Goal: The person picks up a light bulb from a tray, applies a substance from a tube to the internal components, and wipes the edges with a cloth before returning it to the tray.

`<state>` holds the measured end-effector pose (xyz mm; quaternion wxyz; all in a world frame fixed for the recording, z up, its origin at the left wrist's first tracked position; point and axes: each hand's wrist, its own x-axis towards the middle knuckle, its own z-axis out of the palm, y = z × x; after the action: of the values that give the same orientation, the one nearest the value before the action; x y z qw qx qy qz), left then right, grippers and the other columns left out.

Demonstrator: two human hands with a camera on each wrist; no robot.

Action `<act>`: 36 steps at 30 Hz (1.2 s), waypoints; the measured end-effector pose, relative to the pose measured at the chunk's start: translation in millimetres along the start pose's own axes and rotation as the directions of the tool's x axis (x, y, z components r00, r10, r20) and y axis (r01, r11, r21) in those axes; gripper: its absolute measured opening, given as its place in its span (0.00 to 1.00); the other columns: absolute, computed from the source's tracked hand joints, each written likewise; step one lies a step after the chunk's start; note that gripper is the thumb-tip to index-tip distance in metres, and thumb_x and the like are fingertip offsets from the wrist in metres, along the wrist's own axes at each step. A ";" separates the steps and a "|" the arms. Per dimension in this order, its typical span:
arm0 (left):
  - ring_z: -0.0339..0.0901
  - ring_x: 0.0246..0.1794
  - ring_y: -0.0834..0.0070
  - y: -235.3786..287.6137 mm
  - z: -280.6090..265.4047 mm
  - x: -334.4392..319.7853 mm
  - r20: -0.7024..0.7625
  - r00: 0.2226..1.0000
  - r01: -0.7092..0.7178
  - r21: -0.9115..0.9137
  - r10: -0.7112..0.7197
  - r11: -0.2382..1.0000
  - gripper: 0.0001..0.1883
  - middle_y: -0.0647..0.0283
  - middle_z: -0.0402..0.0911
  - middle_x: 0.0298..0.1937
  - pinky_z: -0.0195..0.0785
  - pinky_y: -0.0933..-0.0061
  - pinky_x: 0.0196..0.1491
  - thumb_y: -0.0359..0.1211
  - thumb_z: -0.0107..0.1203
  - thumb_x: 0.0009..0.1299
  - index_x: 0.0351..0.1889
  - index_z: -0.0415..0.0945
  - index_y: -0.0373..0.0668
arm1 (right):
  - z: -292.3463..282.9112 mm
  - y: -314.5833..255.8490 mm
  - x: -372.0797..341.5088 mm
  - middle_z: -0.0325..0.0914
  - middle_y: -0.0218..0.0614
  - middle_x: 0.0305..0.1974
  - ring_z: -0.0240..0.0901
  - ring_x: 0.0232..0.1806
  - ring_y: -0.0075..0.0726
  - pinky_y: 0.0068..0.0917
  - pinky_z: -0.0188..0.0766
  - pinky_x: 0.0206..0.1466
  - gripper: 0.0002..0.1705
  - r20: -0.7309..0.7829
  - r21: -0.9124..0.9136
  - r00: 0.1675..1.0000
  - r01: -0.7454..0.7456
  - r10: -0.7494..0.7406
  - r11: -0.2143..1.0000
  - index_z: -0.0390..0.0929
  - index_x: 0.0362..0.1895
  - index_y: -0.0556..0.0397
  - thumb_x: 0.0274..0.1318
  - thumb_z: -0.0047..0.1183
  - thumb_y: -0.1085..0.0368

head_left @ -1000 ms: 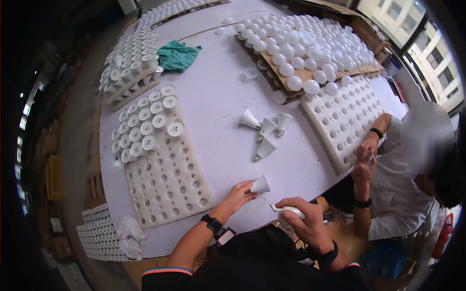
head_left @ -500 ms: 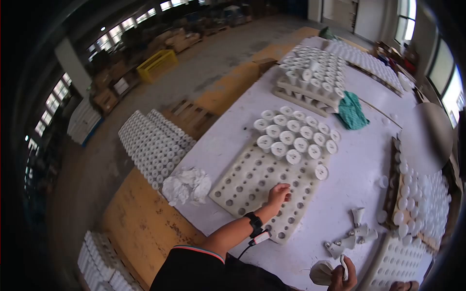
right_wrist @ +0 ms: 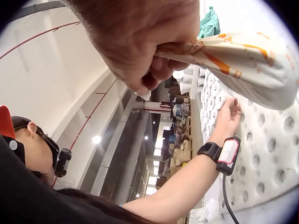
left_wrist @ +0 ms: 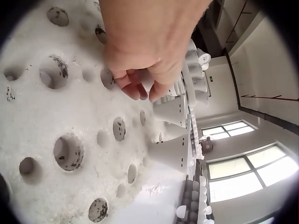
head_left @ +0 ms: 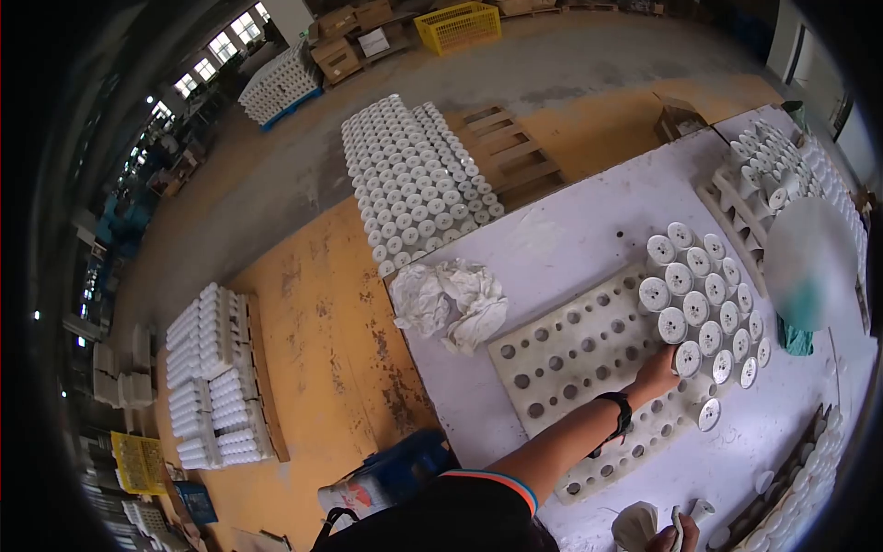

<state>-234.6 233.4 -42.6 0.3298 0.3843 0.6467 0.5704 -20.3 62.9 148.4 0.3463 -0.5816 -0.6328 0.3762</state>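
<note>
My left hand [head_left: 655,370] reaches in at the near edge of a cluster of white bulb housings [head_left: 714,290] standing in a moulded tray [head_left: 552,386]. Its thumb and fingers curl around the narrow part of one bulb housing [head_left: 688,361], whose wide round top overlaps the fingertips in the head view. From the left wrist, the fingers [left_wrist: 131,88] bend inward with white showing between them, and more housings [left_wrist: 170,112] stand just beyond. My right hand [right_wrist: 140,42] grips the gathered neck of a white plastic bag [right_wrist: 261,65] with orange print, its full end bulging outward.
Crumpled white plastic [head_left: 451,299] lies at the table's left edge. Another loaded tray [head_left: 736,216] stands at the far right beside a green cloth [head_left: 796,336]. White bulb covers [head_left: 809,478] fill the lower right. Stacked housings [head_left: 414,184] and a wooden pallet [head_left: 515,152] sit beyond the table.
The head view has swung left. My left hand no longer holds the housing seen a second ago; it has crossed the tray to the standing housings. The right hand still holds the bag.
</note>
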 end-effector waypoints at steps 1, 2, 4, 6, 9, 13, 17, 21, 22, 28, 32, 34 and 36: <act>0.72 0.45 0.61 4.2 -1.1 1.3 0.022 1.000 -0.008 0.027 0.007 1.000 0.33 0.55 0.72 0.46 0.65 0.68 0.47 0.28 0.60 0.48 0.54 0.61 0.39 | -0.3 8.7 2.7 0.70 0.35 0.25 0.60 0.20 0.21 0.15 0.57 0.19 0.17 0.028 -0.006 0.998 0.060 -0.060 0.998 0.73 0.44 0.65 0.52 0.51 0.67; 0.72 0.45 0.61 8.4 -3.4 -1.2 0.018 1.000 -0.007 0.030 0.007 1.000 0.33 0.55 0.72 0.46 0.65 0.68 0.47 0.28 0.60 0.48 0.54 0.61 0.39 | -0.3 15.8 3.1 0.69 0.35 0.24 0.61 0.20 0.22 0.15 0.57 0.19 0.16 0.054 -0.010 0.991 0.123 -0.123 0.992 0.73 0.44 0.65 0.52 0.50 0.68; 0.72 0.43 0.68 27.8 -15.7 -17.5 0.084 0.995 -0.027 -0.241 0.048 0.970 0.33 0.57 0.74 0.44 0.65 0.70 0.47 0.34 0.63 0.49 0.53 0.62 0.38 | -1.5 14.7 -0.7 0.68 0.34 0.22 0.60 0.19 0.21 0.15 0.56 0.19 0.16 0.047 0.016 0.991 0.122 -0.122 0.992 0.73 0.44 0.65 0.54 0.48 0.66; 0.71 0.40 0.76 49.4 -29.8 -44.4 0.203 0.979 0.039 -0.209 0.004 0.977 0.33 0.61 0.74 0.43 0.65 0.74 0.44 0.40 0.64 0.52 0.53 0.62 0.36 | -2.2 -2.8 -9.3 0.67 0.33 0.21 0.59 0.19 0.21 0.15 0.54 0.19 0.17 0.009 0.136 1.000 -0.026 0.025 0.990 0.73 0.44 0.64 0.56 0.46 0.63; 0.65 0.31 0.83 84.7 -55.1 -98.3 0.531 0.843 0.342 -0.403 -0.088 0.848 0.33 0.67 0.70 0.32 0.61 0.80 0.34 0.55 0.54 0.59 0.50 0.63 0.37 | -5.2 -18.6 -22.5 0.66 0.32 0.20 0.58 0.18 0.21 0.16 0.52 0.19 0.18 -0.030 0.147 0.999 0.039 -0.035 0.988 0.74 0.44 0.64 0.56 0.46 0.62; 0.65 0.23 0.82 118.6 -93.8 -149.1 0.830 0.508 0.827 -0.396 -0.229 0.399 0.25 0.67 0.70 0.29 0.63 0.80 0.26 0.55 0.39 0.68 0.45 0.65 0.42 | -11.9 -33.1 -42.6 0.66 0.32 0.19 0.57 0.18 0.21 0.18 0.52 0.19 0.19 -0.032 0.135 0.998 0.065 -0.061 0.989 0.73 0.45 0.64 0.57 0.46 0.61; 0.65 0.24 0.81 136.2 -114.9 -185.4 0.814 0.534 0.776 -0.365 -0.228 0.514 0.26 0.65 0.68 0.38 0.62 0.81 0.23 0.51 0.40 0.69 0.58 0.58 0.44 | -33.4 -16.8 -73.2 0.71 0.35 0.24 0.64 0.22 0.25 0.20 0.60 0.25 0.15 -0.121 0.136 0.991 -0.038 0.055 0.990 0.72 0.44 0.61 0.51 0.47 0.67; 0.67 0.13 0.78 173.6 -147.4 -203.6 0.960 0.263 0.870 -0.194 -0.095 0.453 0.30 0.55 0.74 0.35 0.59 0.81 0.12 0.56 0.34 0.68 0.53 0.61 0.39 | -36.3 -51.0 -103.2 0.76 0.39 0.29 0.71 0.24 0.32 0.23 0.67 0.29 0.14 -0.255 0.018 0.961 0.111 -0.102 0.994 0.75 0.38 0.57 0.43 0.54 0.72; 0.66 0.11 0.78 176.9 -149.2 -208.3 0.968 0.200 0.895 -0.118 -0.150 0.430 0.30 0.56 0.75 0.32 0.59 0.81 0.10 0.56 0.32 0.69 0.49 0.63 0.38 | -42.1 -54.6 -107.0 0.76 0.41 0.29 0.74 0.27 0.40 0.25 0.69 0.32 0.18 -0.186 -0.111 0.952 0.227 -0.244 0.968 0.76 0.40 0.52 0.39 0.59 0.72; 0.70 0.16 0.70 222.1 -161.9 -224.4 0.990 0.054 0.914 0.003 -0.128 0.405 0.35 0.53 0.74 0.35 0.62 0.75 0.14 0.59 0.29 0.67 0.56 0.57 0.38 | -50.7 -76.5 -127.8 0.72 0.31 0.21 0.69 0.19 0.31 0.25 0.64 0.19 0.24 -0.165 -0.190 0.896 0.382 -0.413 0.905 0.75 0.45 0.50 0.37 0.61 0.72; 0.70 0.15 0.71 223.2 -165.5 -234.8 0.965 0.052 0.880 0.077 -0.257 0.468 0.33 0.53 0.74 0.34 0.63 0.75 0.14 0.58 0.30 0.68 0.56 0.58 0.38 | -48.9 -70.0 -138.0 0.65 0.28 0.17 0.65 0.15 0.27 0.24 0.61 0.16 0.28 -0.187 -0.212 0.835 0.480 -0.517 0.851 0.72 0.48 0.52 0.36 0.61 0.73; 0.71 0.15 0.71 230.7 -163.2 -242.4 0.973 0.067 0.885 0.044 -0.221 0.463 0.30 0.54 0.74 0.33 0.63 0.76 0.13 0.54 0.33 0.69 0.55 0.60 0.38 | -46.5 -69.0 -139.8 0.64 0.27 0.16 0.64 0.14 0.25 0.24 0.60 0.15 0.28 -0.219 -0.227 0.805 0.507 -0.551 0.832 0.72 0.49 0.54 0.36 0.62 0.72; 0.71 0.15 0.71 230.8 -159.7 -245.1 0.962 0.022 0.908 0.095 -0.273 0.408 0.28 0.55 0.74 0.33 0.63 0.76 0.12 0.53 0.33 0.69 0.54 0.61 0.38 | -47.1 -69.1 -142.0 0.63 0.26 0.16 0.64 0.14 0.24 0.23 0.60 0.14 0.29 -0.175 -0.284 0.792 0.528 -0.585 0.800 0.72 0.49 0.54 0.36 0.62 0.70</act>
<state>-225.5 -45.6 204.3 0.9320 0.1600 0.2490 0.2094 0.0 -77.9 231.4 0.4532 -0.4460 -0.7644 0.1066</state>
